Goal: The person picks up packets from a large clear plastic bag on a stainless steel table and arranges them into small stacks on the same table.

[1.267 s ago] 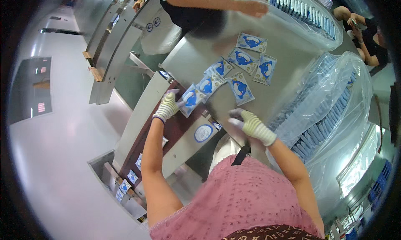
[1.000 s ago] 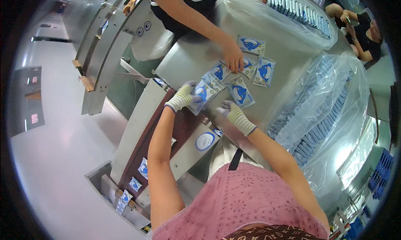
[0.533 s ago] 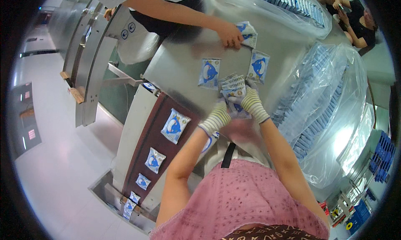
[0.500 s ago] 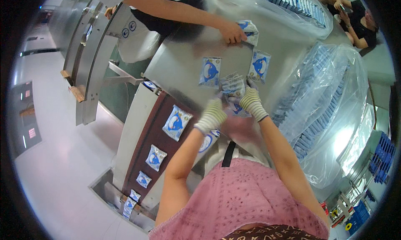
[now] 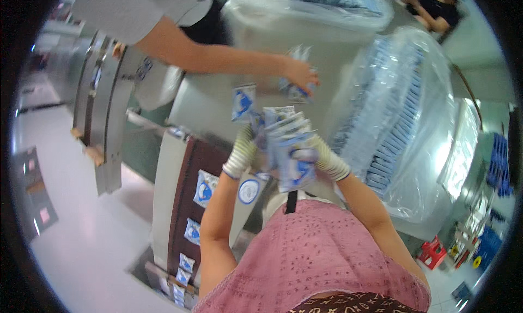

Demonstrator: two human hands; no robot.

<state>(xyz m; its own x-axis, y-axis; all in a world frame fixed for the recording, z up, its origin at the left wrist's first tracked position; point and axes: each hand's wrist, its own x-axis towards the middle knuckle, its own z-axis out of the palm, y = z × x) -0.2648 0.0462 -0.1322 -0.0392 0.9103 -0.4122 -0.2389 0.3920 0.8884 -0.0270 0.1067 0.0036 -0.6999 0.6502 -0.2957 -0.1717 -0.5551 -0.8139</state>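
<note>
Several small white-and-blue pillow packets (image 5: 297, 163), each printed with a blue whale-like figure, are gathered in an overlapping fanned stack in front of my body. My right hand (image 5: 328, 159), in a striped glove, grips the stack's right side. On the other side is my left hand (image 5: 241, 152), gloved alike, close to the stack's left edge; its fingers are blurred and partly hidden. Just beyond it lies a single packet (image 5: 243, 102) on the metal table (image 5: 204, 97). Farther off, a co-worker's hand (image 5: 301, 76) reaches in from the left over another packet (image 5: 297, 91).
A brown conveyor belt (image 5: 182, 215) with spaced packets runs at my left. To the right lies a large clear plastic bag (image 5: 419, 176) filled with rows of packets; a similar bag (image 5: 348, 16) is at the far side. Another person (image 5: 436, 10) sits far right.
The packet stack has come up nearer to me and shows larger. The co-worker's hand has moved toward me, over the right-hand packet. The whole view has shifted.
</note>
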